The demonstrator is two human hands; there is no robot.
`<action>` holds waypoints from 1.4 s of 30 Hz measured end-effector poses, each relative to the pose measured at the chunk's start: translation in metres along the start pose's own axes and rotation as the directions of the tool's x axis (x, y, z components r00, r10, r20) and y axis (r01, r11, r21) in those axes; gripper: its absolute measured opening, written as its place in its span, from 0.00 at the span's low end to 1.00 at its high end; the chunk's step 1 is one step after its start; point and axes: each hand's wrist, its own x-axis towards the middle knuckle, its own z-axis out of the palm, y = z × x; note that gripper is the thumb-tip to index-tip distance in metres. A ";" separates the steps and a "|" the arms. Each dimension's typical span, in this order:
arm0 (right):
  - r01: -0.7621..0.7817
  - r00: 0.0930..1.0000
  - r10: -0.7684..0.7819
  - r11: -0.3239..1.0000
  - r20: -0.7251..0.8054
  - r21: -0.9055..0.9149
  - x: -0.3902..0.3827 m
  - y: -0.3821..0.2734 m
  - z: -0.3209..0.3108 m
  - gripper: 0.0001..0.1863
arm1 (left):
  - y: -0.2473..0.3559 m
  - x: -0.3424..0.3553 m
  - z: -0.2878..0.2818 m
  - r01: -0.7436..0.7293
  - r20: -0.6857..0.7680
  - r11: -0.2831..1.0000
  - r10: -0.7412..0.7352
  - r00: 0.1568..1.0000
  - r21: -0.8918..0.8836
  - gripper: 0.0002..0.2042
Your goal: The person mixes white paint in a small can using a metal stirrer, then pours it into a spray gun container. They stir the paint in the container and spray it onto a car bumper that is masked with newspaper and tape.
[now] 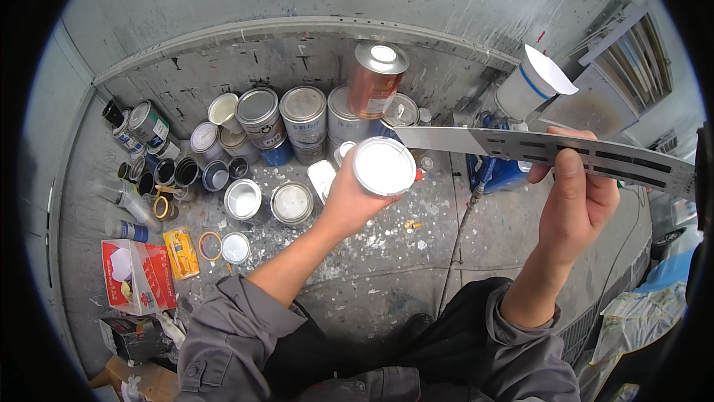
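Observation:
A round cup (pixel 384 166) of white liquid is held in my left hand (pixel 348 201), fingers wrapped round its side, near the middle of the view. My right hand (pixel 571 212) grips a long flat metal strip (pixel 513 145) with dark slots, held nearly level. The strip's left end is at the cup's back rim; whether it touches cannot be told. The fingers of my right hand are partly hidden behind the strip.
Several paint cans (pixel 303 116), a red tin (pixel 375 82) and dark cups (pixel 186 171) line the back and left. A red box (pixel 139 275) and yellow packet (pixel 181 252) lie lower left. A blue container (pixel 502 175) with a hose stands right; plastic-wrapped things (pixel 632 320) sit lower right.

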 end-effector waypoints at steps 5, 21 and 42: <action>0.009 1.000 -0.009 1.000 -0.028 -0.002 0.002 -0.005 -0.002 0.13 | 0.005 0.000 0.000 -0.006 0.005 1.000 0.006 1.000 0.014 0.44; 0.003 0.999 -0.001 0.999 -0.054 0.037 0.002 -0.003 -0.006 0.13 | 0.004 0.000 -0.001 0.009 0.026 1.000 -0.008 1.000 -0.022 0.45; -0.555 0.563 0.818 0.480 -0.119 0.679 -0.065 0.094 -0.021 0.07 | 0.016 -0.001 0.003 -0.050 0.019 0.993 0.052 0.998 -0.106 0.46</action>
